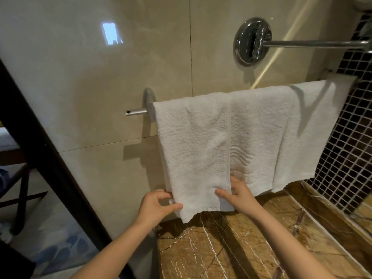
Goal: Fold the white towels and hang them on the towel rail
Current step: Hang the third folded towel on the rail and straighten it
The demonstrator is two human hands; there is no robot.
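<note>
Two folded white towels hang side by side over the towel rail (135, 112), whose bare left end sticks out from the beige wall. The left towel (193, 146) hangs in front and lower. My left hand (159, 206) pinches its lower left corner between thumb and fingers. At the lower right edge of the same towel, my right hand (239, 195) holds the cloth with fingers in front. The right towel (281, 133) drapes behind it and reaches toward the mosaic wall.
A chrome wall mount with a long arm (251, 41) juts out above the rail. A brown marble counter (231, 248) lies below the towels. Dark mosaic tiles (346, 148) cover the right wall. A dark door frame (50, 158) runs diagonally at left.
</note>
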